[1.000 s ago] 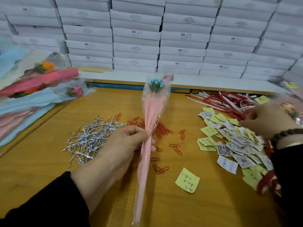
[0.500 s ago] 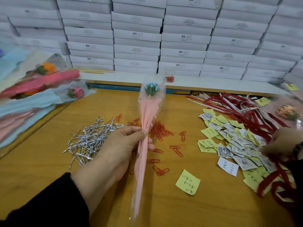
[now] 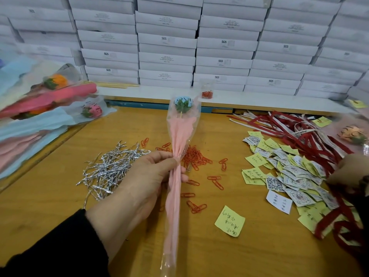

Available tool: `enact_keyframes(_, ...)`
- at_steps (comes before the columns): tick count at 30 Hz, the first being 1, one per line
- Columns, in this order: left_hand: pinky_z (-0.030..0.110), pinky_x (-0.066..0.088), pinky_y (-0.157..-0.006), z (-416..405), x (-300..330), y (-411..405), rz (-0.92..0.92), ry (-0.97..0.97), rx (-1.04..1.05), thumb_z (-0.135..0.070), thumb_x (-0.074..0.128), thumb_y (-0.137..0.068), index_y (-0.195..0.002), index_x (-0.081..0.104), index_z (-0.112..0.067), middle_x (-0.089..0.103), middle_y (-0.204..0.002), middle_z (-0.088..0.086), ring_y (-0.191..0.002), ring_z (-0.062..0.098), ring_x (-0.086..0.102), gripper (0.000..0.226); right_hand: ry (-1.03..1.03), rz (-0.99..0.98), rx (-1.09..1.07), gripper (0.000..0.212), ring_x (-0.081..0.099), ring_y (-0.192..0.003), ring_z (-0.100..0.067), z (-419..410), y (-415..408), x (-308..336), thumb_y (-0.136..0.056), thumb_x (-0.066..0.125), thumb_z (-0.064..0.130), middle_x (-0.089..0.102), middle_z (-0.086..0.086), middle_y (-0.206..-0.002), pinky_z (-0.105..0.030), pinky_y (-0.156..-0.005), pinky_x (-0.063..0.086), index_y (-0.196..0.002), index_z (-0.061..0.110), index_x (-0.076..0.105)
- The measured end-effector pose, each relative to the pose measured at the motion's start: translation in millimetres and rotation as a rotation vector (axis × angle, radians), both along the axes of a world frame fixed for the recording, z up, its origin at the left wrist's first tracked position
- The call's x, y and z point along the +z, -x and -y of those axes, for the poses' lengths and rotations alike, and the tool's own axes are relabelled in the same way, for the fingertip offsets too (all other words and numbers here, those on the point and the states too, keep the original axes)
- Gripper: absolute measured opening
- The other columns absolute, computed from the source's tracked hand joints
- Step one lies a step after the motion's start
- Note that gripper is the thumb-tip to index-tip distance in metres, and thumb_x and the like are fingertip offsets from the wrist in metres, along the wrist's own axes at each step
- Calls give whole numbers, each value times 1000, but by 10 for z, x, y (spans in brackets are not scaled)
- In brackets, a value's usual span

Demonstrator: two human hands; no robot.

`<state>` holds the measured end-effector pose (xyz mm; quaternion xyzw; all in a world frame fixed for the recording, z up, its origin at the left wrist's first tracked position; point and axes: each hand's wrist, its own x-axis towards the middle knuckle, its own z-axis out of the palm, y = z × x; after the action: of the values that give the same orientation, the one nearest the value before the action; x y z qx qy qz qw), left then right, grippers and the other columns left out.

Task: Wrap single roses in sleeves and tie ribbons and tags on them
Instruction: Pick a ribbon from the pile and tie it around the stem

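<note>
Gripping sleeved rose (image 3: pixel 180 136), left hand (image 3: pixel 147 176) clenched round stem; right hand (image 3: pixel 348 174) blurred, edge-cropped, grasp unclear.

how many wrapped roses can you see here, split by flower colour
blue rose, in the pink sleeve held by the left hand: 1
orange rose, in the pile at far left: 1
pink rose, in the pile at far left: 1
peach rose, at the right edge: 1
total: 4
More sleeves lie in the left pile, but their flowers are hidden or blurred.
</note>
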<state>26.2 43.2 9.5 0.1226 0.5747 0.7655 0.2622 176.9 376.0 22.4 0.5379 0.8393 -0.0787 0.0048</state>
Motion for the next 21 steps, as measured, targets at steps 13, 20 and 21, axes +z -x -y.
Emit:
enact_keyframes(13, 25, 51, -51, -1, 3, -2, 14, -8, -19, 1, 52, -88, -84, 57, -5, 65, -61, 11, -51, 20, 65, 9, 597, -1367, 195, 19, 56, -39, -8, 507, 314, 481, -93, 51, 10, 59, 1, -49, -15, -39, 44, -74, 15, 53)
enact_keyframes(20, 26, 51, -55, -10, 37, -30, 2, -39, -34, -1, 52, -89, -89, 56, -5, 70, -72, 12, -58, 19, 67, 5, 947, -1235, 428, 14, 53, -40, -8, 1370, 636, 511, -87, 54, 5, 54, 1, -48, -14, -39, 43, -74, 8, 56)
enact_keyframes(21, 25, 51, -54, -14, 44, -40, 3, -48, -45, -1, 53, -89, -90, 56, -4, 71, -74, 13, -59, 18, 67, 4, 979, -1197, 461, 12, 56, -42, -9, 1461, 667, 478, -87, 54, 4, 55, 0, -48, -14, -39, 44, -75, 7, 56)
